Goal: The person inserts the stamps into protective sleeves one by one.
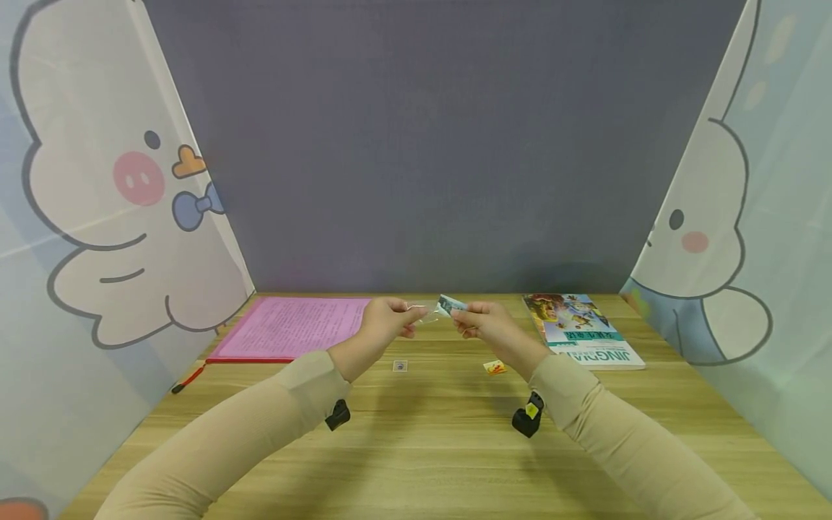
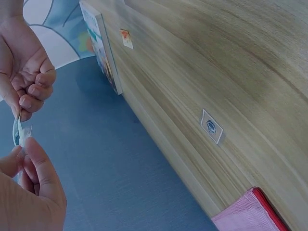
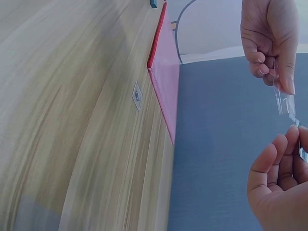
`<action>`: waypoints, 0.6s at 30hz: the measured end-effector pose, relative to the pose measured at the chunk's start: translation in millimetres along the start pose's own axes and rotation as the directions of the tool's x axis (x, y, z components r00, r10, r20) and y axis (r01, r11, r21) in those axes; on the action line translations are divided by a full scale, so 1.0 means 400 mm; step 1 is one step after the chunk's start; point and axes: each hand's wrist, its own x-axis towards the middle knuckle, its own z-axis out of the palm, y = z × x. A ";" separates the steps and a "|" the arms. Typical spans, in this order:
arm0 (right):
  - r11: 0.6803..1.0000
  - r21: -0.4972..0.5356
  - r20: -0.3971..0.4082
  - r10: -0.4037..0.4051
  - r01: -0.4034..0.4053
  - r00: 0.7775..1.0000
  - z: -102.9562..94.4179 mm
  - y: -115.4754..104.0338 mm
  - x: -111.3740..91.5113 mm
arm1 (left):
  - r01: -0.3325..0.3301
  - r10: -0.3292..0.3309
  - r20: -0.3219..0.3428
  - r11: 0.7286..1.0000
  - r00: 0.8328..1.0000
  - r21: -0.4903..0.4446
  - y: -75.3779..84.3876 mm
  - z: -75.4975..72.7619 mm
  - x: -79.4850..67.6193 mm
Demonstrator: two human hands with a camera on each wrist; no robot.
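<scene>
Both hands are held up over the table, close to each other. My left hand [image 1: 383, 325] pinches a clear plastic sleeve [image 3: 286, 102] between thumb and fingers. My right hand [image 1: 490, 325] pinches a small dark-and-white printed card [image 1: 450, 305] or packet. The sleeve and the printed piece meet between the hands; whether one is inside the other I cannot tell. On the table below lie a small square sticker-like piece [image 1: 399, 366] with a white border, and a yellow-and-red one [image 1: 495, 367] under the right wrist.
A pink see-through folder [image 1: 292, 328] with red edging and a printed sheet lies at the back left. Its red pull [image 1: 188, 378] hangs toward the left. At the back right is a colourful book [image 1: 578, 328]. A dark panel [image 1: 442, 144] stands behind the table.
</scene>
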 end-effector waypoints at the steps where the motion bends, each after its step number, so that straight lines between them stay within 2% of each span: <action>1: 1.000 0.001 0.005 0.000 0.000 1.000 0.000 0.000 0.000 | -0.004 0.004 -0.001 1.000 1.000 0.002 0.000 -0.001 -0.001; 18: 0.994 0.111 0.077 -0.015 0.006 0.997 -0.009 0.006 0.004 | -0.022 0.022 -0.017 1.000 1.000 -0.021 -0.001 -0.006 -0.007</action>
